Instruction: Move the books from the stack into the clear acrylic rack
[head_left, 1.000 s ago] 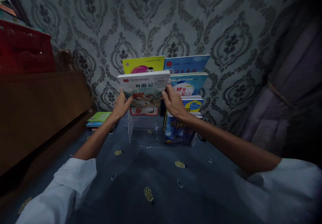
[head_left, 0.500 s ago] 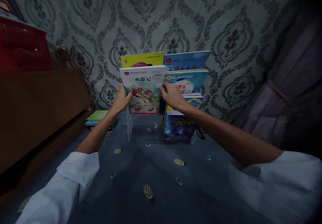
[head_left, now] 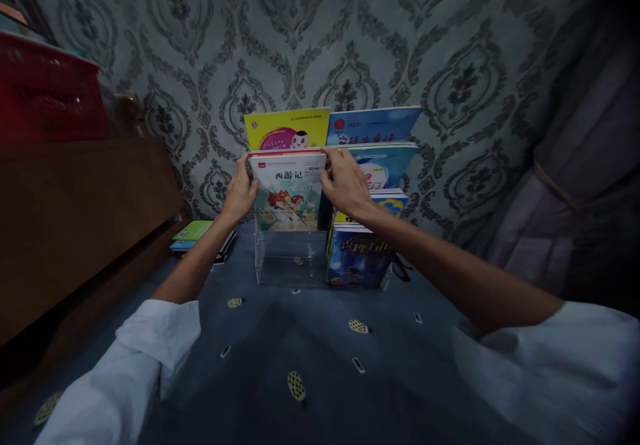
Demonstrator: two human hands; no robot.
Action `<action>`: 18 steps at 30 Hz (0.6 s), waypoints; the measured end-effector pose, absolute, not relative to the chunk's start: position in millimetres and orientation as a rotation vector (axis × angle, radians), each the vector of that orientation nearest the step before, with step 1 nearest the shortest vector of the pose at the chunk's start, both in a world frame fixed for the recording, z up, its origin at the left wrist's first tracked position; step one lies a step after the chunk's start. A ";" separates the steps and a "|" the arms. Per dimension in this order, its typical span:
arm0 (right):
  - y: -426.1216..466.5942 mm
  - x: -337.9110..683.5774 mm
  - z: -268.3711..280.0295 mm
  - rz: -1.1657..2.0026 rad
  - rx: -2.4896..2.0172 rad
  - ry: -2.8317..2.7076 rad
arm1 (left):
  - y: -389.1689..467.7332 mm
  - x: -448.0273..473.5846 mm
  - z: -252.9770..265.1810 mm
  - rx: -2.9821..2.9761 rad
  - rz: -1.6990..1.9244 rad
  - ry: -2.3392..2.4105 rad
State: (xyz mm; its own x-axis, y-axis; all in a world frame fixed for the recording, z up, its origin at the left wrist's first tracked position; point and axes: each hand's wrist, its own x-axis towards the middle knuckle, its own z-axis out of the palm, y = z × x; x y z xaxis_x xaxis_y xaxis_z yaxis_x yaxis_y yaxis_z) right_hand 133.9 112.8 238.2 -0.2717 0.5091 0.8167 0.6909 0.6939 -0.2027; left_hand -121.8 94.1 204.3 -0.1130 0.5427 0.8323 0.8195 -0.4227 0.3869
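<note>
A picture book with a pale cover and an orange-red figure point(head_left: 287, 195) stands upright in the left column of a clear stepped rack point(head_left: 283, 273). My left hand point(head_left: 241, 193) grips its left edge near the top, thumb in front. On its right edge my right hand point(head_left: 345, 181) is closed too, fingers over the top corner. A red edge of another book shows just behind it. Farther back rises a yellow book point(head_left: 270, 125). Beside my right hand, in the right column, stand a blue book point(head_left: 375, 121), a teal book point(head_left: 395, 161) and a dark blue book point(head_left: 357, 258).
Several books in a small stack point(head_left: 193, 235) lie left of the rack on the dark blue patterned cloth point(head_left: 260, 391). A brown wooden cabinet point(head_left: 85, 211) with a red box point(head_left: 50, 91) flanks the left side. A tied curtain point(head_left: 535, 211) hangs at right, patterned wallpaper behind.
Both hands have lowered the pale book into the rack's left column, and its top now sits lower. More of the yellow book's cover shows behind it. My right fingers have moved up onto its top corner.
</note>
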 end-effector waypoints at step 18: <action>124.7 133.1 236.3 -0.370 -0.876 -1.995 | 86.2 -109.8 197.6 -1.772 -1.313 -1.709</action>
State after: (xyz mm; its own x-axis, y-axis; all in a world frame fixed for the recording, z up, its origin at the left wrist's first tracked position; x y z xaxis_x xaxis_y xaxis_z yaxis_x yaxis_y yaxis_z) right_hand 133.1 124.7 236.3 -0.3453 0.4370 0.8305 0.7060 0.7041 -0.0769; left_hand -109.8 86.2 197.6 -0.1566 0.5923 0.7904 0.9162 -0.2117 0.3401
